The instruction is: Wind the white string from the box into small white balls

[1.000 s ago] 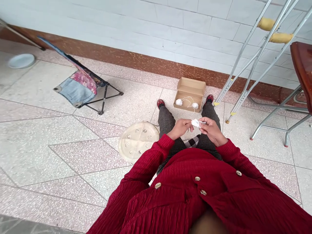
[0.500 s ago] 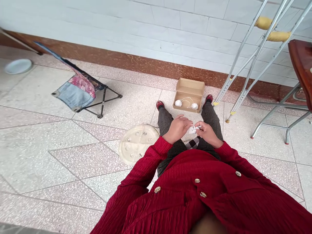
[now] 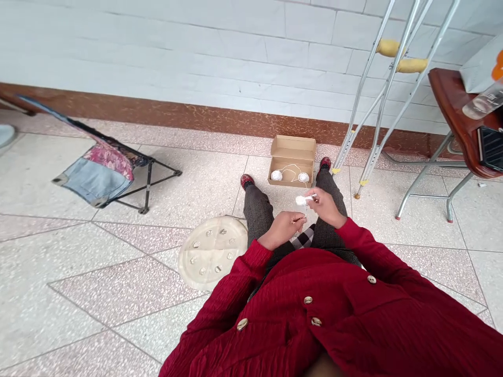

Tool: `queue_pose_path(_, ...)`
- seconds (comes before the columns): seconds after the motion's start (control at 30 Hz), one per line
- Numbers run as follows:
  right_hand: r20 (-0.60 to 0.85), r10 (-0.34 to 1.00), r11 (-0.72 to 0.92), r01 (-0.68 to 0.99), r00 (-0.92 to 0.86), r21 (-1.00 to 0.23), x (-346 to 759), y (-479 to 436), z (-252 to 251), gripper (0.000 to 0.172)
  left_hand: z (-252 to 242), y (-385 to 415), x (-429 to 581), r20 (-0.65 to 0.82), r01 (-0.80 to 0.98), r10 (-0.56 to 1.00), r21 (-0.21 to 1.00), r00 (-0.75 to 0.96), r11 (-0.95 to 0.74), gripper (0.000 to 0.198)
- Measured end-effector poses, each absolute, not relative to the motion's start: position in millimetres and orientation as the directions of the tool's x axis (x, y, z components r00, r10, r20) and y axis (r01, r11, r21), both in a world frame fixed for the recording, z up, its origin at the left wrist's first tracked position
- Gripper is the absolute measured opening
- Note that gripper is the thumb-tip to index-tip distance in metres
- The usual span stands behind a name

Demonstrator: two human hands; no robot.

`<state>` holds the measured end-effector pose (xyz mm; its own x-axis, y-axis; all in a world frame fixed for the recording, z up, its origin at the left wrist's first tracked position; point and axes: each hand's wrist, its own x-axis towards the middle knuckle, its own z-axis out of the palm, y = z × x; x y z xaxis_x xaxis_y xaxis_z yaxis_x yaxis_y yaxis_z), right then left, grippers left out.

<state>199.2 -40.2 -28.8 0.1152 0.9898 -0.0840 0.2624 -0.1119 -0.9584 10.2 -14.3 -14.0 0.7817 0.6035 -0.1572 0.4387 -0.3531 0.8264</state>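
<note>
My right hand [image 3: 325,207] is closed on a small bundle of white yarn work [image 3: 302,200], which sticks out to the left of the fingertips. A thin white stick-like part shows at those fingers, too small to name surely. Lower and nearer my body, my left hand [image 3: 286,228] is pinched, and a fine yarn strand seems to run from its fingertips up to the bundle. Beyond the hands, an open cardboard box [image 3: 293,147] lies on the floor between my feet. Inside it are two white yarn balls [image 3: 276,175], with loose strands between them.
A round cream stool top or cushion with holes [image 3: 212,251] is by my left leg. Farther left stands a folding chair [image 3: 102,173]. Metal crutches [image 3: 379,110] lean on the wall at right, beside a dark red table [image 3: 451,104] bearing a plastic bottle [image 3: 485,102].
My hands, earlier together at the yarn work, are now apart. The left has drawn down toward my body; the right holds the bundle farther out. The view has shifted right, showing more of the table.
</note>
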Motion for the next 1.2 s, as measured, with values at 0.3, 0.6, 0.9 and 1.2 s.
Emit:
queue_pose_path(0.3,-0.173,0.974,-0.116,0.338,-0.144,-0.934,185,-75,-37,0.013,-12,14,0,0.075,0.390,0.585,0.676,0.808,-0.626,0.029)
queue_pose_path(0.6,-0.363,0.930,-0.322,-0.341,0.062,-0.883,191,-63,-25,0.039,-35,-11,15,-0.195,0.405,0.674,0.899,0.713,-0.168,0.041)
queue_pose_path(0.9,-0.031,0.979,-0.116,0.423,0.202,-0.899,195,-45,-41,0.010,-10,-24,4,-0.135,0.461,0.596,0.771,0.792,-0.439,0.040)
queue_pose_path(1.2,-0.220,0.956,-0.235,-0.059,-0.194,-0.970,178,-74,-21,0.025,-12,13,-9,-0.065,0.404,0.717,0.860,0.694,-0.313,0.034)
